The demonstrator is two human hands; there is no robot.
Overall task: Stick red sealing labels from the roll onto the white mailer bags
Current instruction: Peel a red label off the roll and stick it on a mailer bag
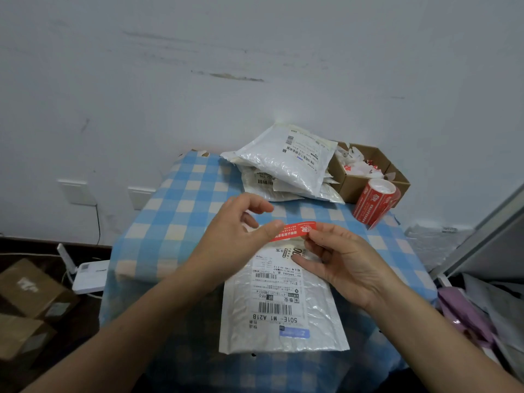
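Label (295, 230) pinched between left hand (226, 245), right hand (344, 262) above mailer bag (283, 321).

A blue-and-white checked tablecloth (175, 211) covers the table. At its far right corner an open cardboard box (354, 185) holds crumpled paper scraps (358, 165), close to the scuffed white wall (255, 66). On the floor to the left sit a white router (90, 275) and brown cartons (31, 287), below a wall socket (78, 192). Something purple (465, 313) lies at the right.
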